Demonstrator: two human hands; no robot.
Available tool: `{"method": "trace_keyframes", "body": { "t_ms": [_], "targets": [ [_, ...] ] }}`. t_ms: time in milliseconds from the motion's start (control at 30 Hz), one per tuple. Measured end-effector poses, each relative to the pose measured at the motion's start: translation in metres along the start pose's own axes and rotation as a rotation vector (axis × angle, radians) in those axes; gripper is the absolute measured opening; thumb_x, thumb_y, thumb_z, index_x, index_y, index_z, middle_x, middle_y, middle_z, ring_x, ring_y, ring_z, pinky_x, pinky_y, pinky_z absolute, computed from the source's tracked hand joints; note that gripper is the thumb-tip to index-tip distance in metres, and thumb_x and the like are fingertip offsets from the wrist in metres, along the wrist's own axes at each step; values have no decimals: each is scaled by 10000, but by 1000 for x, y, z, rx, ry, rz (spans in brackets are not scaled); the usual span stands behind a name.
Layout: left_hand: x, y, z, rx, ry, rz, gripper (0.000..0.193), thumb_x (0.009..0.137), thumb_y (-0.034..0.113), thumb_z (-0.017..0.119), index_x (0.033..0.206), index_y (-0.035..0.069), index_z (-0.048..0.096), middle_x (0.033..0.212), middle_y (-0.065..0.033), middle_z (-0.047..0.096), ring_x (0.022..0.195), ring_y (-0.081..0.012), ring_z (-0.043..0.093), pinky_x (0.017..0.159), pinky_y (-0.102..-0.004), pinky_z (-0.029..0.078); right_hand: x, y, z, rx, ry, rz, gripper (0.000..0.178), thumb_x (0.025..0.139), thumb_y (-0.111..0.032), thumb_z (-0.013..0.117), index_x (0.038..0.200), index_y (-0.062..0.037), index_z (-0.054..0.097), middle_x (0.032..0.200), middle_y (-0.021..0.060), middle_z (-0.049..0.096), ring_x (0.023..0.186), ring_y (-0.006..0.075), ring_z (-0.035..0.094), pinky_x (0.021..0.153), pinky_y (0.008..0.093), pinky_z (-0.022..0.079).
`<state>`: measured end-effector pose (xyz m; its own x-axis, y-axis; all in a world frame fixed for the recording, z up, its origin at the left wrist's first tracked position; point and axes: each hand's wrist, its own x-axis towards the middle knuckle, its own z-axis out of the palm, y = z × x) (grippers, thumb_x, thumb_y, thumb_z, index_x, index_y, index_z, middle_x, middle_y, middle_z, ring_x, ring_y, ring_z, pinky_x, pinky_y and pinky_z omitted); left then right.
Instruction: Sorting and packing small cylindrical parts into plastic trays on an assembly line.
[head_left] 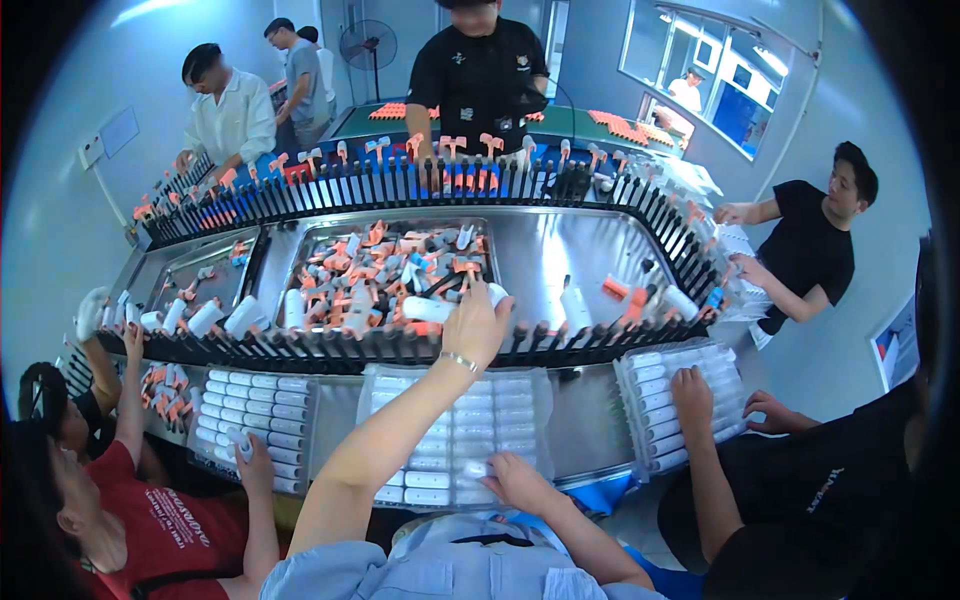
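My left hand, with a bracelet at the wrist, reaches over the near row of black upright holders. Its fingers are bent around a small white rounded piece, mostly covered by the hand. Just left of it lies a white oblong casing. Beyond is a metal tray heaped with orange, grey and white parts. Nearer me, my right hand is at the lower middle of a clear plastic tray filled with rows of white casings. Its fingertips close on a white casing there.
Black holders ring the metal table, some carrying parts. Similar filled trays stand left and right. A person in red works at my left, one in black at my right. Others stand across the table.
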<state>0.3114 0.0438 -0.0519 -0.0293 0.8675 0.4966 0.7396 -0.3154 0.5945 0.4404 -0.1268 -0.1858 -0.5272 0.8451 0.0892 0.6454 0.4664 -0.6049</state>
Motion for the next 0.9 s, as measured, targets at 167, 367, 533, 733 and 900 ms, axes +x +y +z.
{"method": "trace_keyframes", "body": {
  "t_ms": [167,367,533,733,900],
  "targets": [
    [29,-28,36,352,-197,-187,254,815,241,554,860,-1,491,799,-192,624,738,-321,640,637,-405,521,-1,-1,-79,-2,296,115,280,832,-148,526,1030,44,481,922,244,544,879,387,526,787,430,422],
    [11,-58,15,421,4,-169,346,803,341,580,887,18,486,761,-143,620,677,-275,637,570,-369,518,25,26,-149,195,757,273,318,875,-149,476,1130,33,423,830,214,584,755,375,589,682,402,461],
    [-8,-88,-30,187,39,-86,428,768,249,634,1052,-23,464,989,-228,533,872,-360,572,703,-412,480,107,32,-152,-40,936,367,399,865,-215,450,1173,38,435,925,295,578,847,442,565,729,462,446],
    [-103,-121,-76,-1,166,109,270,751,72,602,1007,33,527,975,-150,513,876,-339,518,749,-410,422,183,4,-148,-447,421,503,551,805,-203,554,1229,70,332,831,237,596,733,367,617,653,420,500],
    [-162,-163,-92,97,-290,218,193,707,66,613,898,89,596,918,-74,538,887,-265,517,745,-370,418,192,-26,-122,-453,452,329,805,703,-187,696,1301,87,233,912,240,541,759,363,597,681,397,496]
  ]
}}
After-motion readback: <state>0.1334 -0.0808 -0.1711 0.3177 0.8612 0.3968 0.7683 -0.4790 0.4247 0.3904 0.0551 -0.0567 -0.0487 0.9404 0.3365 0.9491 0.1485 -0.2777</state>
